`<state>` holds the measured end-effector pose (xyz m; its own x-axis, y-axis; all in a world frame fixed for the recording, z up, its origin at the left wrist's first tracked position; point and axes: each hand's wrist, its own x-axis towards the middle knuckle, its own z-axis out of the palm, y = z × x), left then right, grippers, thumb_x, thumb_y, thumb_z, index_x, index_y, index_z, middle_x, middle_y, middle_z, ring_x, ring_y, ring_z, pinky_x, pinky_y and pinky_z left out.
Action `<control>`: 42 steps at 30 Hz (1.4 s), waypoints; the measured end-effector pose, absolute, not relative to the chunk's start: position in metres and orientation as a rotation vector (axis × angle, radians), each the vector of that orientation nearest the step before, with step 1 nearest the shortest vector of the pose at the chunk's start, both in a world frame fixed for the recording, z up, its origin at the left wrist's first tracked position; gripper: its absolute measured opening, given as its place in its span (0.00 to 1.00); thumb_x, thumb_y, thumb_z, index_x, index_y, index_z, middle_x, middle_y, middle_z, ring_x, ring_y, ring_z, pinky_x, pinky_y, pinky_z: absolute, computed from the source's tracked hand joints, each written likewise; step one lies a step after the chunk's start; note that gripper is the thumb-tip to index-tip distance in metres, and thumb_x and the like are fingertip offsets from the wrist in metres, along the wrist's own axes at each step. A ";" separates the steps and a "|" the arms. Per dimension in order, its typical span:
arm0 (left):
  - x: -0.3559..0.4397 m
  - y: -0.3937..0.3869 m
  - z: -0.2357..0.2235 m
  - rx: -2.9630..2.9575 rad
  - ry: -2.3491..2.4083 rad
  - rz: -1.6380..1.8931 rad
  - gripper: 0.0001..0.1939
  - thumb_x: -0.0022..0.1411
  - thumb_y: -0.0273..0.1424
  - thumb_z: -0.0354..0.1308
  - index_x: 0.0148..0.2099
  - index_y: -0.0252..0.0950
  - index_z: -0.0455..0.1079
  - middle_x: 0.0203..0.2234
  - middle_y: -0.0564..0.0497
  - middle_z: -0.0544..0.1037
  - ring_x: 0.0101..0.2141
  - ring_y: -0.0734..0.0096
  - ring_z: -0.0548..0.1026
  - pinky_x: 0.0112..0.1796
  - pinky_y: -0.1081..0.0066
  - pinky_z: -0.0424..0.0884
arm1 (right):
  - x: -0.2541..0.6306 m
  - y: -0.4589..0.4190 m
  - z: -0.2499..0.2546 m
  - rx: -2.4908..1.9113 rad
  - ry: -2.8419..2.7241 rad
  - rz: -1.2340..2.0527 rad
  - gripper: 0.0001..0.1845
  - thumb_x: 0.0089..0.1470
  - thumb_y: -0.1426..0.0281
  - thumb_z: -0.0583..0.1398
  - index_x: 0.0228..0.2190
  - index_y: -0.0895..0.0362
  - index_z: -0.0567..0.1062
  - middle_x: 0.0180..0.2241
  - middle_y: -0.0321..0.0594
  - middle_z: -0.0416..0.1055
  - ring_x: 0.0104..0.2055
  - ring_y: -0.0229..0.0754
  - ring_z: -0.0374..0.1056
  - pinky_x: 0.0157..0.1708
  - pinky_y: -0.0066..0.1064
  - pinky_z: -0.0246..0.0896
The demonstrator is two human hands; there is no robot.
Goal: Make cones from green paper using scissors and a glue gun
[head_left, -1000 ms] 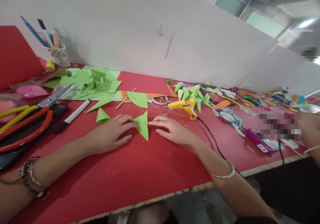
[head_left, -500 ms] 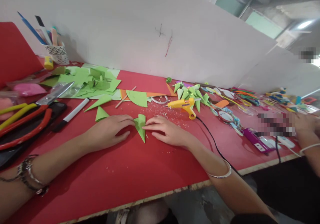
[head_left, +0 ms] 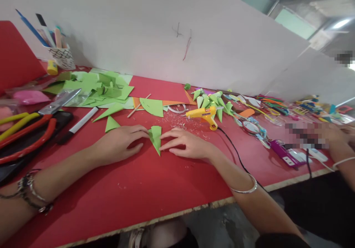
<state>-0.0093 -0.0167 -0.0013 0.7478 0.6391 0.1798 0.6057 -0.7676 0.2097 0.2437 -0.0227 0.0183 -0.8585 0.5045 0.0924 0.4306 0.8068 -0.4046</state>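
Head view: folded paper point(head_left: 155, 138) part-hidden

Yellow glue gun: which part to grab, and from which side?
Probably the handle, with the right hand coming in from the near right side. The glue gun points its nozzle leftward, while the handle angles back toward the person, away from that tip. Avoid pinching the black cord, which leaves the handle's lower end.
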 end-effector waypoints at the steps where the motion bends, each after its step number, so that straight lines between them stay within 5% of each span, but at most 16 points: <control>1: -0.009 -0.017 -0.001 2.808 1.006 0.364 0.14 0.59 0.31 0.44 0.45 0.41 0.65 0.46 0.50 0.69 0.41 0.68 0.70 0.41 0.69 0.65 | 0.244 -0.023 0.019 -0.733 -2.804 0.560 0.15 0.54 0.73 0.52 0.41 0.51 0.73 0.51 0.37 0.61 0.51 0.39 0.56 0.53 0.37 0.46; 25: -0.008 -0.017 -0.002 2.823 1.012 0.384 0.13 0.58 0.30 0.44 0.45 0.41 0.64 0.44 0.51 0.69 0.41 0.68 0.70 0.41 0.69 0.65 | 0.246 -0.023 0.019 -0.741 -2.844 0.705 0.15 0.55 0.70 0.51 0.40 0.48 0.74 0.53 0.39 0.54 0.54 0.43 0.49 0.56 0.42 0.40; 42: -0.007 -0.018 -0.001 2.806 0.998 0.401 0.14 0.58 0.30 0.44 0.45 0.40 0.65 0.44 0.49 0.70 0.40 0.67 0.70 0.40 0.68 0.66 | 0.235 -0.025 0.017 -0.870 -2.777 0.518 0.17 0.57 0.67 0.50 0.48 0.51 0.67 0.50 0.42 0.58 0.51 0.42 0.51 0.52 0.39 0.48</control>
